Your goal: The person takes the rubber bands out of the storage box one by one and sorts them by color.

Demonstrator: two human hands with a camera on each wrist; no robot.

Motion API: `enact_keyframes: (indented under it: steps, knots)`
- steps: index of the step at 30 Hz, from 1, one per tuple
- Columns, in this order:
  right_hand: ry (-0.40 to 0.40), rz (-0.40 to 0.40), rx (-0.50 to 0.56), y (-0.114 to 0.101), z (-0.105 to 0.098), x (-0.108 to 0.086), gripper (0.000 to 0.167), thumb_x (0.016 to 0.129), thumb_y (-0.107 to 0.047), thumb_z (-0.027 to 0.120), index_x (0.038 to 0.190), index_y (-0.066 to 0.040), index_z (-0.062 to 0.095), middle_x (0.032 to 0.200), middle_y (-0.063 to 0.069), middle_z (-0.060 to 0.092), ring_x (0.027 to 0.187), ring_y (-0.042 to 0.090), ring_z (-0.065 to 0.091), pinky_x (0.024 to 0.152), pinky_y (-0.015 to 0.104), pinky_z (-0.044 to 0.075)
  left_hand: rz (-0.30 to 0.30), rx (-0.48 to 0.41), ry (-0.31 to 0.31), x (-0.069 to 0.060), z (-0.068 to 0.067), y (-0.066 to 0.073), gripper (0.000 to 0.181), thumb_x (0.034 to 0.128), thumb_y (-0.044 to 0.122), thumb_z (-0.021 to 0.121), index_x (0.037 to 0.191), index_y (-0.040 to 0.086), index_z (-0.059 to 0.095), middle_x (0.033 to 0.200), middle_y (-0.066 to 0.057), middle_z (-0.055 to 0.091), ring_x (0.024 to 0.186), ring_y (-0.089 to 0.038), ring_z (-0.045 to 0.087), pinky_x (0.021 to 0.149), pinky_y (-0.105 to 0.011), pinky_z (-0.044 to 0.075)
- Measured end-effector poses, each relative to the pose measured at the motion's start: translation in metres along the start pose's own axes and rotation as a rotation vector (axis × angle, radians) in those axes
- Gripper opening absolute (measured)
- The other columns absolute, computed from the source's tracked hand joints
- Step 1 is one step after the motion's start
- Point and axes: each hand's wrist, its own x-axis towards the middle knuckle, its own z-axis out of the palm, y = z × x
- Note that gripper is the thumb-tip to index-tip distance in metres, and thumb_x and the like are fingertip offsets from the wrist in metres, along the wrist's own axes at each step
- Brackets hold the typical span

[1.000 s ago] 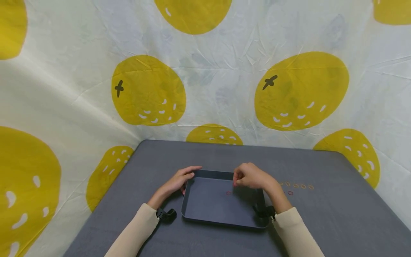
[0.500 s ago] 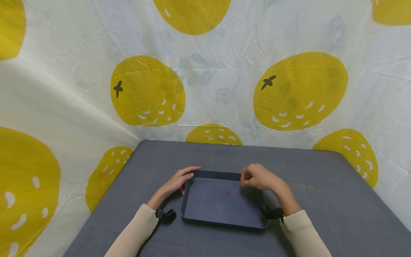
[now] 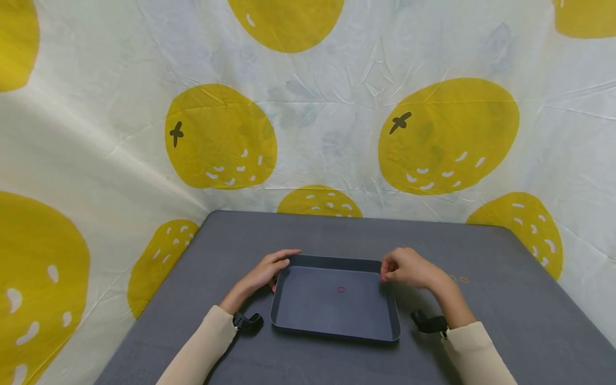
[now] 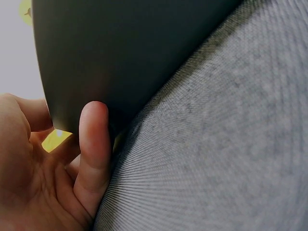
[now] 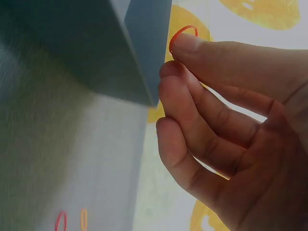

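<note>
A dark grey rectangular tray (image 3: 332, 305) lies on the table in front of me. My left hand (image 3: 262, 274) grips its far left corner, thumb over the rim and other fingers along the outside wall (image 4: 110, 62). One red rubber band (image 3: 340, 289) lies on the tray floor. Over the tray's far right corner, my right hand (image 3: 409, 268) pinches another red rubber band (image 5: 196, 30) between thumb and fingertip; the right wrist view shows it as a small loop above the thumb tip.
Orange rubber bands (image 3: 464, 279) lie on the table to the right, partly hidden behind my right hand. A red band (image 5: 60, 221) and an orange band (image 5: 84, 220) show low in the right wrist view. A fruit-patterned curtain (image 3: 327, 133) hangs behind the grey table (image 3: 269, 230).
My right hand has moved right, from over the tray's far side to its far right corner, with the red band pinched. My left hand and the tray stay put.
</note>
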Motion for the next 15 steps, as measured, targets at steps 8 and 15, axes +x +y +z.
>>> enact_keyframes:
  steps: [8, 15]
  knots:
    - [0.023, 0.076, 0.016, 0.018, -0.011, -0.023, 0.01, 0.094, -0.008, 0.072, 0.085, -0.009, 0.074, 0.08, 0.003, 0.074, 0.063, 0.015, 0.059, 0.053, 0.028, 0.048, 0.0, 0.004, -0.001, -0.001, 0.001, 0.001, 0.043, 0.1126, 0.026, 0.044, 0.155, 0.024, 0.05, 0.151, -0.02, 0.053, 0.044, -0.016, 0.052, 0.043, -0.032, 0.051]
    - [0.032, 0.126, 0.04, 0.038, -0.022, -0.045, 0.01, 0.095, -0.006, 0.069, 0.087, -0.007, 0.074, 0.078, 0.004, 0.073, 0.062, 0.017, 0.061, 0.054, 0.029, 0.049, 0.005, 0.001, -0.008, -0.002, 0.0, 0.003, 0.043, 0.1133, 0.026, 0.042, 0.156, 0.024, 0.049, 0.146, -0.021, 0.058, 0.044, -0.014, 0.052, 0.043, -0.031, 0.05]
